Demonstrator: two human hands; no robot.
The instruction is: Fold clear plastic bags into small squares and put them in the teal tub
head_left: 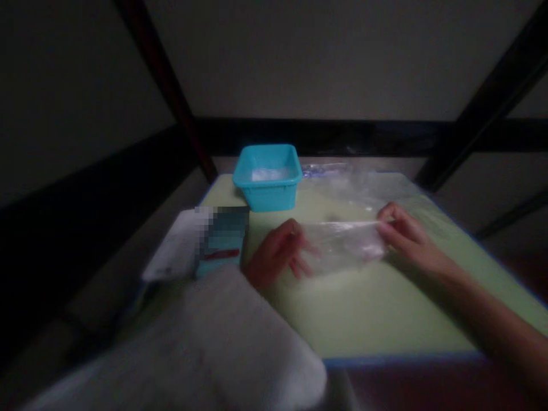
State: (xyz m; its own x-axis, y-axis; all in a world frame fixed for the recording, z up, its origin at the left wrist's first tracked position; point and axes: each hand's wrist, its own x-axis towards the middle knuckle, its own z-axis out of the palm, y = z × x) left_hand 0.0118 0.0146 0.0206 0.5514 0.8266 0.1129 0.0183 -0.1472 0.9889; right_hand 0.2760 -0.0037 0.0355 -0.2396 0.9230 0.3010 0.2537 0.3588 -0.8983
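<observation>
A clear plastic bag (342, 245) is stretched between my two hands above the table. My left hand (282, 251) pinches its left top corner between thumb and forefinger, while the other fingers spread behind the film. At the opposite corner, my right hand (400, 231) grips the bag's edge with its fingers closed. The top edge runs taut and nearly level from hand to hand. Whether anything lies inside the bag cannot be made out through the blur.
On the pale yellow-green table (351, 319) a turquoise basket (272, 197) with whitish contents stands at the back. More clear plastic film (363, 185) lies back right. To the left are white paper (177, 242) and a partly pixelated teal object (222, 262). A white sleeve (252, 342) covers the front left.
</observation>
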